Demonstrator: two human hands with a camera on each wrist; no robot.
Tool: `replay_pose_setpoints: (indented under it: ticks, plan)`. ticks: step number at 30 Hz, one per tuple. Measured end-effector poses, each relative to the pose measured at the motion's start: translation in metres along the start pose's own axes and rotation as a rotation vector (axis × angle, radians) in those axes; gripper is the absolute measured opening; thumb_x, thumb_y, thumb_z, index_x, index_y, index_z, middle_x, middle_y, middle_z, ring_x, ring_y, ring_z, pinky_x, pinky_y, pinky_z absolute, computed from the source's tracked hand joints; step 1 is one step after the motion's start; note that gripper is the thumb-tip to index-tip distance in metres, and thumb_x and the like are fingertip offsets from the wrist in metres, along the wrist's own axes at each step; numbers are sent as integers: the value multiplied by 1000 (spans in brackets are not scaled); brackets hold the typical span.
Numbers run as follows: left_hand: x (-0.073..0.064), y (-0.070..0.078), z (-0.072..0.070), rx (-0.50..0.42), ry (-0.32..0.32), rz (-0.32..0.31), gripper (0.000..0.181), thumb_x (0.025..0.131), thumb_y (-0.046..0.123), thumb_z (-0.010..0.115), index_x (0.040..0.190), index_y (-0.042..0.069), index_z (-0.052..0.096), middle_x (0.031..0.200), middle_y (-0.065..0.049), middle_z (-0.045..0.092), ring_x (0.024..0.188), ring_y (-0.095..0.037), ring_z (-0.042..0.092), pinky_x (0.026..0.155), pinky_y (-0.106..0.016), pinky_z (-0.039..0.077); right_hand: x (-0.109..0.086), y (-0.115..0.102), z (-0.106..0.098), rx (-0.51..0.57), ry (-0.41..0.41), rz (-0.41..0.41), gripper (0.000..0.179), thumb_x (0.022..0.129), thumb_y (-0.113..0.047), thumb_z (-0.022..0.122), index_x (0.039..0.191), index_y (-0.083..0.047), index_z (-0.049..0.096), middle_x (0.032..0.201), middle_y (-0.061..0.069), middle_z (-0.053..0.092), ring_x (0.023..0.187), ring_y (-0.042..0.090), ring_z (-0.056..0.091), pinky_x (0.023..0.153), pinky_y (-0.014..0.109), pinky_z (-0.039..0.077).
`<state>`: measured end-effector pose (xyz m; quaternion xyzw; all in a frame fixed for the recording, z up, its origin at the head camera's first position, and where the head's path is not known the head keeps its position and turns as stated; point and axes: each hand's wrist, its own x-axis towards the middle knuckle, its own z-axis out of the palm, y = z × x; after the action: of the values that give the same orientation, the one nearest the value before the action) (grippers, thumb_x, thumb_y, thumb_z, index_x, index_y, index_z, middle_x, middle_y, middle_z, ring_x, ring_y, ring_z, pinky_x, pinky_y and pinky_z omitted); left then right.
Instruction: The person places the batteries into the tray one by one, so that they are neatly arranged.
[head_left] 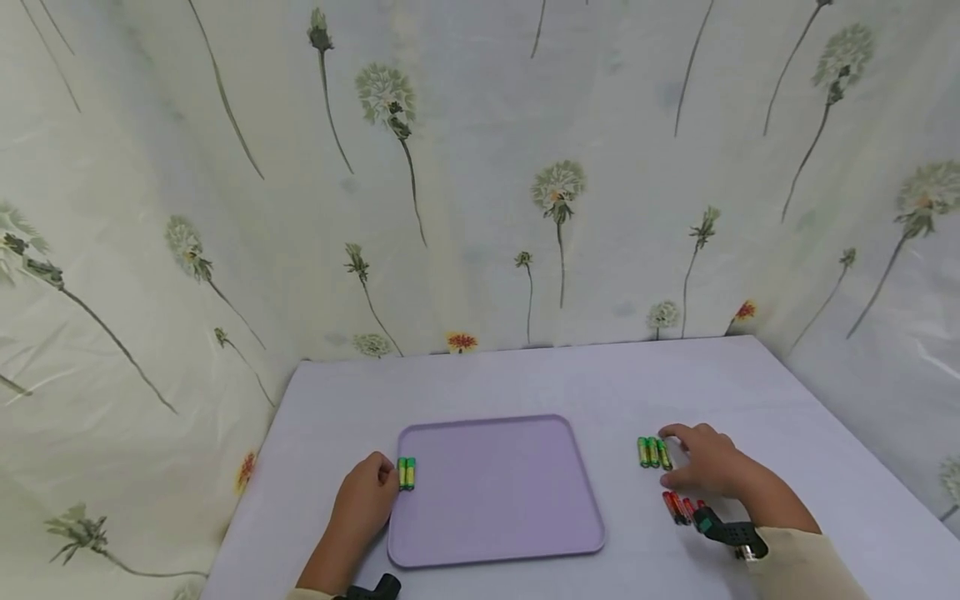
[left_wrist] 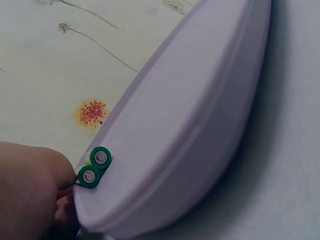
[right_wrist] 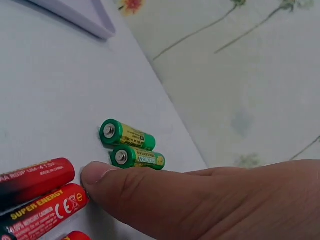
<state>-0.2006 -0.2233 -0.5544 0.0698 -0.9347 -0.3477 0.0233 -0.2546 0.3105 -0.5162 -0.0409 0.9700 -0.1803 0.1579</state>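
Two green batteries (head_left: 407,473) lie side by side at the left rim of a purple tray (head_left: 495,492). My left hand (head_left: 366,493) is beside them with fingers curled, its fingertips against or very near the closer battery (left_wrist: 89,177); no battery shows inside the fingers. On the right, my right hand (head_left: 708,460) reaches over three green batteries (head_left: 654,452), thumb and index finger spread around the nearest one with a small gap. In the right wrist view the thumb (right_wrist: 135,190) hides that battery; two green batteries (right_wrist: 131,136) show beyond it.
Several red batteries (head_left: 677,507) lie just below my right hand, partly covered by the wrist camera (head_left: 727,529). A white tabletop (head_left: 525,375) carries everything. Behind it hangs a floral curtain (head_left: 465,208).
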Motion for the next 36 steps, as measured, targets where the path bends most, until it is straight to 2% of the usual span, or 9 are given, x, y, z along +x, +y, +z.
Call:
replay_pose_setpoints:
  ticks: [6, 12, 17, 21, 26, 30, 36]
  plan:
    - [0, 0, 1, 5, 7, 4, 12, 101, 20, 62, 102, 9, 65, 86, 1, 62, 78, -14, 56, 69, -33, 46, 0, 9, 5, 26, 37, -46, 77, 83, -45, 87, 145, -14, 56, 123, 22, 57, 110, 39, 56, 83, 57, 52]
    - [0, -1, -1, 2, 7, 20, 12, 101, 19, 62, 102, 8, 65, 86, 0, 62, 77, -15, 56, 69, -33, 46, 3, 14, 9, 51, 56, -58, 73, 85, -46, 85, 144, -11, 58, 128, 22, 58, 115, 39, 58, 92, 62, 51]
    - [-1, 1, -1, 2, -3, -3, 12, 101, 19, 61, 103, 8, 65, 87, 0, 62, 78, -15, 56, 69, -33, 47, 3, 10, 6, 63, 83, -49, 71, 86, -41, 85, 142, -6, 58, 123, 18, 64, 108, 35, 61, 87, 56, 53]
    - [-1, 2, 0, 11, -1, -7, 12, 101, 19, 62, 103, 8, 65, 87, 0, 62, 78, -15, 56, 69, -33, 46, 3, -1, 3, 96, 129, -78, 67, 87, -36, 85, 140, -4, 59, 116, 13, 66, 100, 28, 60, 77, 44, 54]
    - [0, 3, -1, 7, 8, 11, 11, 101, 19, 62, 102, 9, 65, 86, 0, 61, 78, -14, 55, 69, -33, 46, 6, -24, 3, 156, 146, -121, 64, 88, -37, 84, 137, -4, 60, 113, 9, 65, 93, 24, 57, 68, 35, 49]
    - [-1, 3, -1, 9, 12, 20, 10, 100, 18, 62, 101, 8, 64, 86, 0, 61, 77, -14, 55, 70, -33, 46, 10, -45, 9, 186, 146, -175, 62, 88, -37, 84, 135, -4, 60, 111, 7, 64, 89, 21, 56, 66, 34, 49]
    - [-1, 1, 0, 12, 8, 13, 11, 101, 19, 62, 102, 8, 64, 86, 0, 61, 77, -14, 55, 70, -33, 46, 18, -75, 21, 201, 143, -224, 58, 88, -36, 84, 134, -7, 62, 108, 3, 64, 90, 20, 56, 70, 35, 48]
